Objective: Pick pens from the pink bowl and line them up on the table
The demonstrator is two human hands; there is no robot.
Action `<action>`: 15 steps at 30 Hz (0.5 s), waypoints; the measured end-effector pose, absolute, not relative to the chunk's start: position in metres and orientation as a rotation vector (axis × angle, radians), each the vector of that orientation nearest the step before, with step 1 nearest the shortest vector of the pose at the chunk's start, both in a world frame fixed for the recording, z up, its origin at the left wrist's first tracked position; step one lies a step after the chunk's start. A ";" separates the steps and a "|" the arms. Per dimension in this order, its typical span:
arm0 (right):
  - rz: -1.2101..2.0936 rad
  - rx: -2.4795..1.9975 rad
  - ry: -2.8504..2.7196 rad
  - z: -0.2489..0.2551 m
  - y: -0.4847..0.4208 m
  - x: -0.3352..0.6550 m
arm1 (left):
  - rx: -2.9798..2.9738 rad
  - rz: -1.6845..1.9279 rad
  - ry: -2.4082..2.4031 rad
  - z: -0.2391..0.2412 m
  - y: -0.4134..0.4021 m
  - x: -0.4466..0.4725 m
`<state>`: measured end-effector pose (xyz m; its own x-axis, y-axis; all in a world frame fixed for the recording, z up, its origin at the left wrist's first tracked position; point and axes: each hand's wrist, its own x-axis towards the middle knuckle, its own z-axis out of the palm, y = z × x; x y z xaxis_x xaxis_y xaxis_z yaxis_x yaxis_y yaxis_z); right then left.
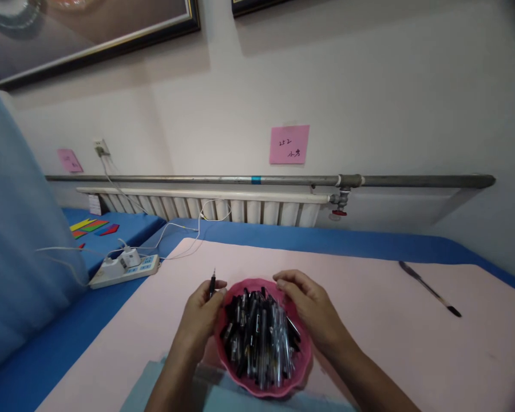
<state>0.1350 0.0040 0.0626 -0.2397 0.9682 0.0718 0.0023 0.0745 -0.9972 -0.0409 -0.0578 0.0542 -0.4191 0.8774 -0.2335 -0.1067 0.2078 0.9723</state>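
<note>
A pink bowl (302, 375) with a wavy rim stands in front of me, heaped with black and clear pen parts (261, 337). My left hand (201, 312) is at the bowl's left rim, its fingers closed round a black pen (212, 284) whose tip points up. On the other side, my right hand (311, 303) is at the upper right rim, fingers curved and apart, with nothing visible in them. Whether the right fingers touch the rim, I cannot tell. Farther right, a pen with a dark cap (429, 289) lies on the pale pink sheet (369, 320).
A white power strip (124, 272) with plugs and cables sits at the left. Coloured flat pieces (95, 225) lie on the blue surface behind it. A radiator (240, 210) and a metal pipe (189, 179) run along the wall. A blue curtain (21, 229) hangs left.
</note>
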 end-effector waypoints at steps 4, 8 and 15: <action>1.226 -1.091 -1.457 0.063 0.015 0.146 | 0.869 1.341 1.803 0.047 -0.058 -0.060; 1.126 -1.144 -1.488 0.062 0.023 0.154 | 1.024 1.255 1.988 0.045 -0.058 -0.067; 0.937 -1.224 -1.654 0.063 0.026 0.162 | 1.162 1.060 2.163 0.041 -0.057 -0.072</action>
<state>0.1621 0.0263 0.0632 -0.1570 0.9678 0.1966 0.3283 0.2389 -0.9138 -0.0725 -0.0569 0.0414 -0.5355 0.8436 -0.0386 0.4862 0.3454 0.8027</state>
